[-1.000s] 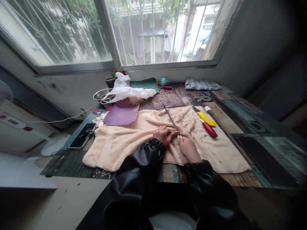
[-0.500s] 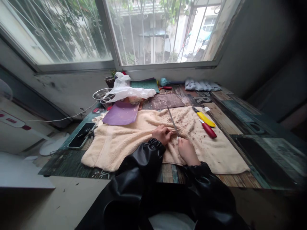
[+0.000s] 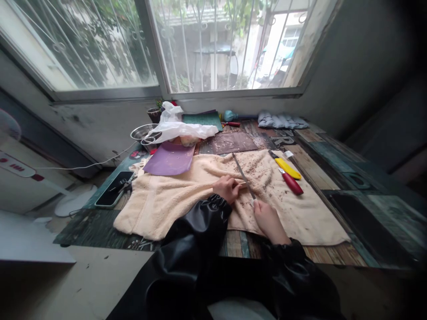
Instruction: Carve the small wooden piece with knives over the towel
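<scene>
My right hand (image 3: 267, 218) is closed round the handle end of a long thin metal file (image 3: 243, 174), which slants up and away across a cream towel (image 3: 187, 195). My left hand (image 3: 227, 187) is closed on a small pale wooden stick (image 3: 243, 184) that lies under the file. Brown shavings (image 3: 263, 171) are scattered over the towel beyond the hands. Both arms wear shiny black sleeves.
A yellow-handled knife (image 3: 287, 168) and a red-handled knife (image 3: 292, 183) lie on the towel's right part. A purple mat (image 3: 169, 159), a white plastic bag (image 3: 182, 129), metal bowls (image 3: 143, 133) and a phone (image 3: 111, 194) lie at the left. Folded grey cloth (image 3: 282, 121) sits by the window.
The file and my right hand have slid back toward me along the stick. My left hand stays in place on the stick.
</scene>
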`<state>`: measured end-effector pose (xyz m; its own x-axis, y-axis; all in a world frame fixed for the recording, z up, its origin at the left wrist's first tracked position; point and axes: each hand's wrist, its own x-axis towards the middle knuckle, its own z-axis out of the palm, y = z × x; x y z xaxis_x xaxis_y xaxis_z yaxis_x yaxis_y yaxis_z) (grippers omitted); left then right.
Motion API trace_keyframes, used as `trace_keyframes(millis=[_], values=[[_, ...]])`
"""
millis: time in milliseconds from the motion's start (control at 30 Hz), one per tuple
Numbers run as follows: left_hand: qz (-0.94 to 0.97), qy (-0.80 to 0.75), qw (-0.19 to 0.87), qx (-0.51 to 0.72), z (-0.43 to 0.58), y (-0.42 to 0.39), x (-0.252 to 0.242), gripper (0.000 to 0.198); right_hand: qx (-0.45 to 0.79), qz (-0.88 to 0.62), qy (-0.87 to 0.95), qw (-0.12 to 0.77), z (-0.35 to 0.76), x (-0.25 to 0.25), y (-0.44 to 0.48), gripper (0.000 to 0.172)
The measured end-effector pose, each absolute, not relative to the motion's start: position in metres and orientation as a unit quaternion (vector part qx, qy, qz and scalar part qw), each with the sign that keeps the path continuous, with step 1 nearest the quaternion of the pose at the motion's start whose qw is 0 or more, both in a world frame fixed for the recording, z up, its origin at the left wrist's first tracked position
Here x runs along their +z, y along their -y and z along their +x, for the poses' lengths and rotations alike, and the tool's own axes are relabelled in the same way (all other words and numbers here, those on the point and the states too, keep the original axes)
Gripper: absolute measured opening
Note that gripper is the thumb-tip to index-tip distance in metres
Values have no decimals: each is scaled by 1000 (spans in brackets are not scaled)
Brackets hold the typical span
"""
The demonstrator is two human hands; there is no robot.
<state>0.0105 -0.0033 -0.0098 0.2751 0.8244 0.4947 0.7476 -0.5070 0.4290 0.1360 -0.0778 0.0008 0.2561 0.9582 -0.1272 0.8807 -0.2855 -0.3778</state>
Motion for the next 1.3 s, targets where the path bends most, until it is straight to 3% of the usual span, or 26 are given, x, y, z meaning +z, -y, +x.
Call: trace_keyframes(millis=[667,1300], values=[[794,-490,77,351,8,-2,-10,18,142,-787,594,92,130,5,77,40],[792,-493,72,352,9,-2,-12,19,152,-781,589,141,129,2,80,42]])
